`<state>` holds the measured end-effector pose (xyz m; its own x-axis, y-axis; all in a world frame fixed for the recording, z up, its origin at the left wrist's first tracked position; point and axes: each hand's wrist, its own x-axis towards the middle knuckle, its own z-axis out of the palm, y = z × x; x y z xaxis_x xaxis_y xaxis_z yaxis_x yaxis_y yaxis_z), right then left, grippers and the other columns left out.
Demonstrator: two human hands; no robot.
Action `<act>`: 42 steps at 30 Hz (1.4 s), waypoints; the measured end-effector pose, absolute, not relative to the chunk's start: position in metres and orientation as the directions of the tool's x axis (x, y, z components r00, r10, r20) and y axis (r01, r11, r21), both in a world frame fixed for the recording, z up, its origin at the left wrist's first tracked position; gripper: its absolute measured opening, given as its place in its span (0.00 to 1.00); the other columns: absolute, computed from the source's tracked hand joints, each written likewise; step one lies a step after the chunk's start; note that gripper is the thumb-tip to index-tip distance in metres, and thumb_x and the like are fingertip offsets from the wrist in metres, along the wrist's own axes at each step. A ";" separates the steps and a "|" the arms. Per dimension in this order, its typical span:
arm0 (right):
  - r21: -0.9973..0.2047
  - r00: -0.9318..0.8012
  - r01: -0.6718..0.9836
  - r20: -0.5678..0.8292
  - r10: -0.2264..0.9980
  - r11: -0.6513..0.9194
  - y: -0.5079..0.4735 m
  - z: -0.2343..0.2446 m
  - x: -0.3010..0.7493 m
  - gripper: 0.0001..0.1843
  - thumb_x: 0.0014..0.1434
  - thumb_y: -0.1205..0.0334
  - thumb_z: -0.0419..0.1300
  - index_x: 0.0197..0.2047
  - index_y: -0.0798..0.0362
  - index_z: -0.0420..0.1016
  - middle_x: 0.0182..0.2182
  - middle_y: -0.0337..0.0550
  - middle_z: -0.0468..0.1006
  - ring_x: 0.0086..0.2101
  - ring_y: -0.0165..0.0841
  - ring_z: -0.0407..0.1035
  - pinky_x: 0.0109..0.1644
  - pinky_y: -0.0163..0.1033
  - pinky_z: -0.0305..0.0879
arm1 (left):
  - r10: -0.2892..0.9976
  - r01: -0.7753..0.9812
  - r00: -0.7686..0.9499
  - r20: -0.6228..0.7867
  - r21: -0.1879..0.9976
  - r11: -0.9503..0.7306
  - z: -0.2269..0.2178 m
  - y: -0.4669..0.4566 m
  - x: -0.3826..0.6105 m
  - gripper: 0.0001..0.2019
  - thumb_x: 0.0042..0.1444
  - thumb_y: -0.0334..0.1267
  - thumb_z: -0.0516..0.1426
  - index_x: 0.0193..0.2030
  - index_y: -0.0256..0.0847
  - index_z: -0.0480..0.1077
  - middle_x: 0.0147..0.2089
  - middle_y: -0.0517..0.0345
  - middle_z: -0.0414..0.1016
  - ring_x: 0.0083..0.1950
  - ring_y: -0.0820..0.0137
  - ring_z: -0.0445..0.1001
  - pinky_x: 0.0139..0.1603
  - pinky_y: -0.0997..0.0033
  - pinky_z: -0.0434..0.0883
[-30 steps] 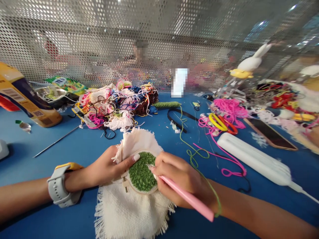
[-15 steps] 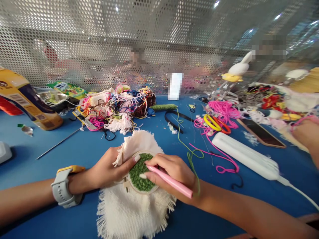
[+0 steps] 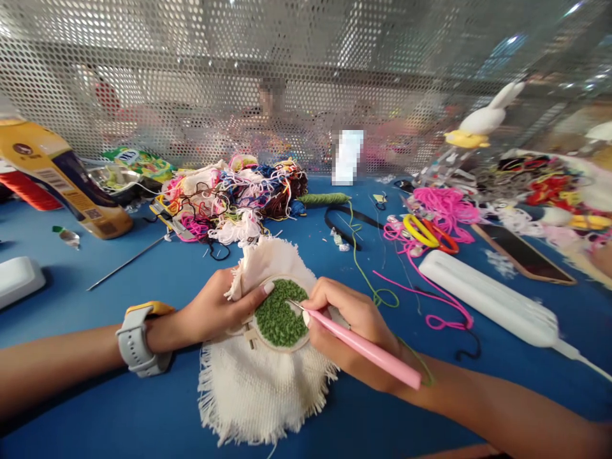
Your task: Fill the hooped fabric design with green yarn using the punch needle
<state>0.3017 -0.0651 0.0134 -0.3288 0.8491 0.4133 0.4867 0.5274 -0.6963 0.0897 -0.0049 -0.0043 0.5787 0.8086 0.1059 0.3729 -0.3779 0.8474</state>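
Note:
A small wooden embroidery hoop (image 3: 281, 315) stretches a frayed cream cloth (image 3: 261, 389) on the blue table; most of the circle is filled with green looped yarn. My left hand (image 3: 217, 309), a grey watch on its wrist, pinches the hoop's left rim and the bunched cloth. My right hand (image 3: 351, 322) is closed round a pink punch needle (image 3: 366, 350), whose metal tip rests on the green patch near the hoop's upper right. Green yarn (image 3: 366, 274) trails from the tool across the table to a green skein (image 3: 324, 199).
A tangled pile of mixed yarn (image 3: 239, 201) lies behind the hoop. To the right are pink yarn (image 3: 442, 207), yellow and red rings (image 3: 423, 231), a white plastic case (image 3: 492, 299) and a phone (image 3: 523, 255). A yellow bottle (image 3: 62, 178) and a metal rod (image 3: 127, 261) lie left.
The needle tip has moved from the hoop's middle to its upper right. My right fingers have drawn back off the green patch. The view shifted slightly.

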 end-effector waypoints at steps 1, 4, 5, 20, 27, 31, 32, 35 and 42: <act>-0.695 -0.334 0.482 0.418 0.845 0.534 -0.064 0.012 0.302 0.05 0.55 0.71 0.52 0.29 0.54 0.64 0.25 0.39 0.66 0.26 0.28 0.62 0.30 0.33 0.60 | 0.808 0.375 0.581 0.101 0.848 -0.375 -0.005 -0.005 0.090 0.12 0.59 0.43 0.52 0.34 0.35 0.67 0.27 0.60 0.65 0.27 0.75 0.62 0.24 0.78 0.66; -0.699 -0.345 0.476 0.410 0.844 0.534 -0.063 0.011 0.303 0.05 0.55 0.71 0.52 0.29 0.54 0.64 0.25 0.39 0.66 0.27 0.28 0.62 0.31 0.34 0.60 | 0.803 0.380 0.587 0.102 0.841 -0.385 -0.005 -0.005 0.089 0.12 0.60 0.43 0.52 0.33 0.35 0.66 0.26 0.61 0.65 0.27 0.75 0.61 0.24 0.78 0.66; -0.700 -0.345 0.476 0.407 0.845 0.532 -0.064 0.011 0.303 0.05 0.55 0.71 0.52 0.29 0.54 0.63 0.26 0.39 0.66 0.27 0.28 0.62 0.31 0.34 0.60 | 0.802 0.380 0.588 0.105 0.839 -0.389 -0.005 -0.005 0.089 0.12 0.60 0.42 0.52 0.33 0.35 0.66 0.26 0.61 0.65 0.27 0.75 0.61 0.24 0.78 0.66; -0.664 -0.347 0.476 0.461 0.816 0.577 -0.062 0.008 0.305 0.07 0.57 0.70 0.52 0.27 0.54 0.64 0.24 0.39 0.68 0.25 0.28 0.63 0.30 0.33 0.62 | 0.784 0.382 0.604 0.142 0.812 -0.442 -0.004 -0.005 0.089 0.13 0.61 0.43 0.51 0.34 0.34 0.67 0.26 0.60 0.66 0.27 0.75 0.63 0.26 0.77 0.67; -0.358 -0.454 0.537 0.640 0.620 0.763 -0.051 -0.012 0.299 0.03 0.60 0.67 0.56 0.35 0.57 0.71 0.29 0.46 0.76 0.30 0.32 0.71 0.35 0.36 0.68 | 0.763 0.337 0.609 0.217 0.800 -0.496 -0.001 -0.011 0.089 0.10 0.61 0.39 0.51 0.31 0.36 0.65 0.25 0.63 0.63 0.25 0.77 0.60 0.23 0.80 0.64; -0.431 -0.422 0.519 0.622 0.659 0.739 -0.052 -0.011 0.300 0.05 0.59 0.69 0.55 0.32 0.56 0.69 0.26 0.44 0.74 0.28 0.31 0.69 0.33 0.36 0.67 | 0.761 0.333 0.602 0.241 0.791 -0.514 -0.001 -0.011 0.091 0.10 0.60 0.37 0.51 0.30 0.37 0.64 0.24 0.64 0.61 0.24 0.78 0.59 0.21 0.82 0.63; -0.491 -0.394 0.503 0.602 0.694 0.711 -0.054 -0.009 0.301 0.05 0.59 0.69 0.54 0.31 0.55 0.68 0.25 0.42 0.73 0.26 0.29 0.68 0.32 0.35 0.66 | 0.759 0.336 0.603 0.243 0.786 -0.519 -0.002 -0.011 0.091 0.10 0.60 0.37 0.51 0.29 0.37 0.63 0.23 0.64 0.61 0.24 0.78 0.58 0.21 0.82 0.63; -0.581 -0.340 0.501 0.549 0.764 0.641 -0.061 -0.001 0.306 0.04 0.58 0.69 0.52 0.31 0.54 0.65 0.23 0.39 0.70 0.23 0.27 0.65 0.28 0.34 0.61 | 0.767 0.342 0.597 0.235 0.791 -0.508 -0.002 -0.009 0.092 0.11 0.60 0.38 0.51 0.27 0.36 0.63 0.23 0.65 0.60 0.24 0.78 0.58 0.20 0.82 0.62; -0.617 -0.310 0.482 0.544 0.780 0.622 -0.062 -0.005 0.308 0.08 0.57 0.70 0.51 0.27 0.52 0.58 0.23 0.37 0.68 0.24 0.28 0.65 0.27 0.33 0.59 | 0.776 0.335 0.586 0.234 0.802 -0.495 -0.004 -0.009 0.091 0.11 0.60 0.38 0.52 0.27 0.36 0.63 0.23 0.65 0.60 0.24 0.79 0.57 0.20 0.82 0.62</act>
<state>0.3077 -0.0617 -0.0047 -0.3098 0.7800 0.5438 0.4825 0.6218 -0.6170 0.0906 -0.0090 -0.0036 0.5860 0.7758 0.2341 0.3353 -0.4952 0.8015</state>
